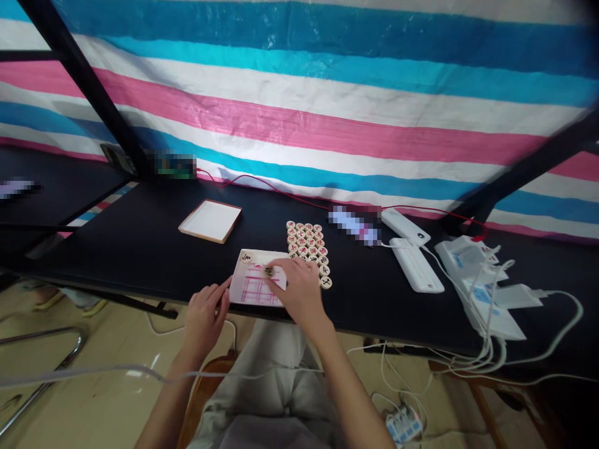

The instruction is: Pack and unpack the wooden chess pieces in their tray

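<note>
A shallow white box (238, 288) with pink grid lines inside lies at the table's front edge. One Chinese chess piece (246, 256) sits in its far left corner. My left hand (206, 315) is closed at the box's near left corner, fingers together along its side wall. Over the box, my right hand (299, 293) pinches another chess piece (268, 272) between thumb and fingers. Rows of round chess pieces (306, 237) with red and black characters stand just beyond and right of that hand, which hides some of them.
A square white lid (213, 220) with a brown rim rests at the back left. To the right lie a blurred phone (354, 225), two white power banks (416, 265) and a white power strip (472, 287) with tangled cables. A striped sheet (299, 125) hangs behind the black table (126, 249).
</note>
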The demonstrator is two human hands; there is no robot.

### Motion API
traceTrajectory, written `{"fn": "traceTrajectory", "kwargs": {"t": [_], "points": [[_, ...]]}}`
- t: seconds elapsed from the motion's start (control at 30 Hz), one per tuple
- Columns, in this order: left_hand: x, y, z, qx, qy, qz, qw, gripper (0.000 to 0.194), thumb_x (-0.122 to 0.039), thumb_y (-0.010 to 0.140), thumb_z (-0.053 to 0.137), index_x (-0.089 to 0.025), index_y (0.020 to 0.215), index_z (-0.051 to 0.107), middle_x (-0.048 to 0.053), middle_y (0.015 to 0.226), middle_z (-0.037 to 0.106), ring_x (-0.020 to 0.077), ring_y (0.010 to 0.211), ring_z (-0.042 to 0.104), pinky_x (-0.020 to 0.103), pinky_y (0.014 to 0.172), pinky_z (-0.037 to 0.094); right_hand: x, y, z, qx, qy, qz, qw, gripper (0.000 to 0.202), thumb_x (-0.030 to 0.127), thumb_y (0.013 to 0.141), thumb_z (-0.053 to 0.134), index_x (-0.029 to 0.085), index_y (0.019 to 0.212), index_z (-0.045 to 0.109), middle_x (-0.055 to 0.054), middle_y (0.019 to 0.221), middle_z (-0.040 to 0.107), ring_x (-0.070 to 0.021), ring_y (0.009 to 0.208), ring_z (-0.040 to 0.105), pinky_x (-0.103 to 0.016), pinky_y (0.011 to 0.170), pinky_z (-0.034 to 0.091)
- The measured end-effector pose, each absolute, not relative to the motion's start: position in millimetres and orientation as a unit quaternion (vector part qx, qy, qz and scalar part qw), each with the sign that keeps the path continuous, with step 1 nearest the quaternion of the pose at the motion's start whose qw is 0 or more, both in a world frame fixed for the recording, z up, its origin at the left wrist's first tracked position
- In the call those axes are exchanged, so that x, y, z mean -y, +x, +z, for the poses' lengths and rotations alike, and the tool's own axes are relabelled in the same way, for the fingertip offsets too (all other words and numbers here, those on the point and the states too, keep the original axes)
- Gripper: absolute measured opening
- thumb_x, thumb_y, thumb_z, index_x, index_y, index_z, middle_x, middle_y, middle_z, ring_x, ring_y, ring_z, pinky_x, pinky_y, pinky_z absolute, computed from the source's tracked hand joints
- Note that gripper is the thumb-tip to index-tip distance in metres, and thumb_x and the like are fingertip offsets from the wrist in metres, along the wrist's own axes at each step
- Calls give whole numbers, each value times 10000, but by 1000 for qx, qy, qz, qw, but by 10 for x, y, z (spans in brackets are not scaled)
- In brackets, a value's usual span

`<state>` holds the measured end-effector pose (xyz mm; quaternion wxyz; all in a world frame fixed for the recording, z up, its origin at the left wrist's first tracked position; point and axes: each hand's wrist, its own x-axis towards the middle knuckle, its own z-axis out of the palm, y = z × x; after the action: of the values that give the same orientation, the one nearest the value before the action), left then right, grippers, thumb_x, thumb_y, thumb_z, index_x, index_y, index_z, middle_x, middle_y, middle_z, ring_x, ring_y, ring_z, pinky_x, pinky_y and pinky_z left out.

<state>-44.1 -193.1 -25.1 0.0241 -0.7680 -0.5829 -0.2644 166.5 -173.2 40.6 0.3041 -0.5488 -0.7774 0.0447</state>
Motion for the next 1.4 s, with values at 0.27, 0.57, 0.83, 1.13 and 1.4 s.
{"fn": "traceTrajectory", "kwargs": {"t": [0.27, 0.57, 0.83, 1.13, 1.4], "points": [[1926, -435, -243, 584, -768, -263, 17, 391, -297, 920, 305, -143, 1159, 574, 70, 812, 604, 176, 746, 504, 294, 651, 354, 2406, 2405, 34, 683, -646, -14, 342, 153, 366, 835, 553, 251, 905, 627, -2, 964, 689, -171, 879, 562, -326, 778, 264], [1936, -407, -222, 597, -760, -259, 6, 399, -309, 920, 293, -159, 1160, 574, 57, 777, 588, 170, 727, 486, 295, 650, 348, 2394, 2305, -56, 670, -671, -53, 313, 160, 351, 848, 536, 280, 912, 664, -15, 983, 641, -158, 837, 511, -314, 726, 257], [1933, -396, -215, 599, -758, -257, -1, 396, -297, 918, 287, -159, 1159, 570, 48, 742, 565, 172, 716, 479, 293, 647, 338, 2382, 2322, -53, 677, -677, -54, 283, 190, 330, 866, 503, 278, 963, 657, -35, 928, 615, -166, 808, 490, -331, 727, 253], [1936, -394, -215, 600, -759, -253, 5, 385, -290, 922, 291, -160, 1155, 568, 52, 767, 575, 174, 721, 478, 295, 652, 333, 2375, 2359, -56, 685, -670, -50, 282, 207, 336, 873, 492, 246, 1005, 623, -39, 934, 632, -175, 850, 508, -340, 764, 239], [1940, -391, -230, 601, -756, -260, 2, 381, -278, 915, 304, -179, 1181, 558, 53, 781, 582, 174, 739, 492, 288, 659, 341, 2368, 2405, 136, 711, -643, -23, 283, 203, 343, 876, 484, 240, 975, 628, 14, 676, 562, -140, 685, 474, -314, 710, 244]]}}
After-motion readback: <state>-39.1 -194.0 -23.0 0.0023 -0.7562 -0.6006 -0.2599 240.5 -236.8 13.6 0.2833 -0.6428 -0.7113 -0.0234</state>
